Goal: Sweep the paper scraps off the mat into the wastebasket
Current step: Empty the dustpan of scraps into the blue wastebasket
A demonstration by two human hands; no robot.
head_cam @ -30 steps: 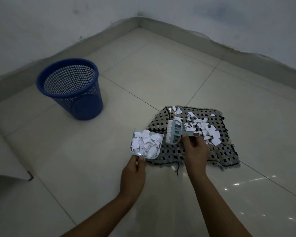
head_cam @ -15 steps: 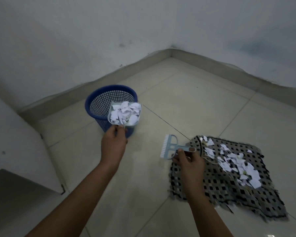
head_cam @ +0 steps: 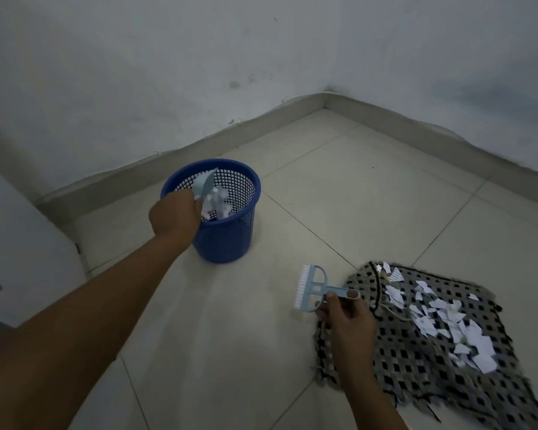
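A blue mesh wastebasket stands on the tiled floor near the wall. My left hand grips a pale blue dustpan, tipped on edge over the basket's mouth. White paper scraps are tumbling from it into the basket. My right hand holds a pale blue hand brush by its handle, bristles pointing left, just above the floor at the mat's left edge. The grey and black checked mat lies at the lower right, with several white paper scraps spread across its middle and right part.
Two walls with grey skirting meet in a corner behind the basket. A white cabinet or ledge stands at the left edge. Pale floor tiles stretch between basket, mat and walls.
My left hand carried the loaded dustpan from the mat's edge to the basket and tipped it, so the scraps spill in. The right hand kept hold of the brush beside the mat.
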